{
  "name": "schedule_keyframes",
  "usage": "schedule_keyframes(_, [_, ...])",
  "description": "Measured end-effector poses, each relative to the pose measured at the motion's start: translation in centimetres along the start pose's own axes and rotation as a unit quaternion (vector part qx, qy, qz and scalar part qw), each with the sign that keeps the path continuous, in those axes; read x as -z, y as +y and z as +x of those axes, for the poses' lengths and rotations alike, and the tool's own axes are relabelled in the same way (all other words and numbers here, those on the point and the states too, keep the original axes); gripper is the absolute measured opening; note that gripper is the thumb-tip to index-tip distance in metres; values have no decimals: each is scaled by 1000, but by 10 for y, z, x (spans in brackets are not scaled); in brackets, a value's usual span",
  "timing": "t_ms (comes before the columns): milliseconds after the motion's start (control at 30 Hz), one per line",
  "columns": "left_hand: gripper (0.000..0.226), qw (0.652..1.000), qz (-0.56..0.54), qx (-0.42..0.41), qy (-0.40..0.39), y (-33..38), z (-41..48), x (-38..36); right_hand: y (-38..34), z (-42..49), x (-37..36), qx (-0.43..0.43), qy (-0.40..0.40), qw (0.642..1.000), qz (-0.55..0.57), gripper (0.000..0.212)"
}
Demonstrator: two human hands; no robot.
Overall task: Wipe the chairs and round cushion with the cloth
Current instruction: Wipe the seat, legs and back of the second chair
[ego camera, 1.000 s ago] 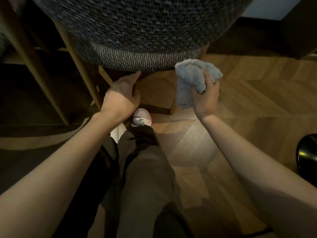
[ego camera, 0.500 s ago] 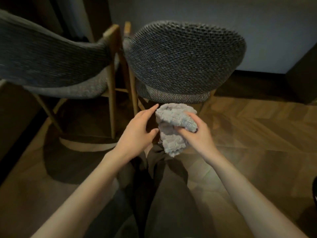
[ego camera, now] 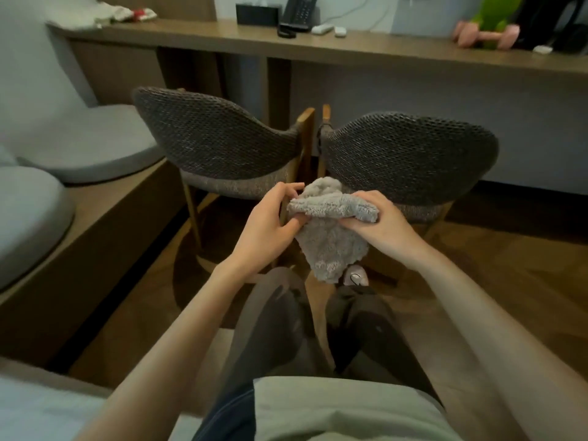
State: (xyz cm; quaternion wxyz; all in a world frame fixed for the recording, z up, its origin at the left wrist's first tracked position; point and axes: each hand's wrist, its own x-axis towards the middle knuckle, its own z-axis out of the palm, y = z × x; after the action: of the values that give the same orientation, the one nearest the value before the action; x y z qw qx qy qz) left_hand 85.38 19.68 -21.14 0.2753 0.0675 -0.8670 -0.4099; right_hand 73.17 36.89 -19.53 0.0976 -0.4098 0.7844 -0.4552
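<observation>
Before the desk (ego camera: 318,49), you have the whole job laid out: cushions (ego camera: 95,144) off the desk's left end, then the left chair (ego camera: 216,138) and right chair (ego camera: 410,157) side by side at its front, backs toward you. On your side of the desk, the cloth (ego camera: 331,243) hangs between your hands; your left hand (ego camera: 264,227) pinches one edge, your right hand (ego camera: 385,230) grips the bunched top. Fold it into a flat pad, so your strokes on the woven backs press evenly.
</observation>
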Motion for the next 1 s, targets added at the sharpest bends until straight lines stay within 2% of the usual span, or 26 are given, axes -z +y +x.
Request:
schedule_keyframes(133, [18,1000,-10,-7,28,-3,2,34,-30,26,-8,20,1,999,-31,20])
schedule_keyframes(367, [20,992,-37,54,104,-30,22,65,-48,85,-23,38,-9,999,-27,9])
schedule_keyframes(533, [23,990,-9,87,108,-75,68,76,-33,163,-30,4,-46,999,18,21])
schedule_keyframes(700, [21,984,18,142,103,-103,137,77,-24,246,-27,-21,-92,993,70,20])
schedule_keyframes(800, [18,978,9,179,101,-100,169,88,-33,285,-17,-28,-102,992,73,23])
schedule_keyframes(933, [20,964,-11,243,110,-76,198,119,-70,319,0,-78,-119,987,71,38])
schedule_keyframes(1000, [19,955,-6,277,104,-61,206,140,-93,330,8,-96,-130,984,72,32])
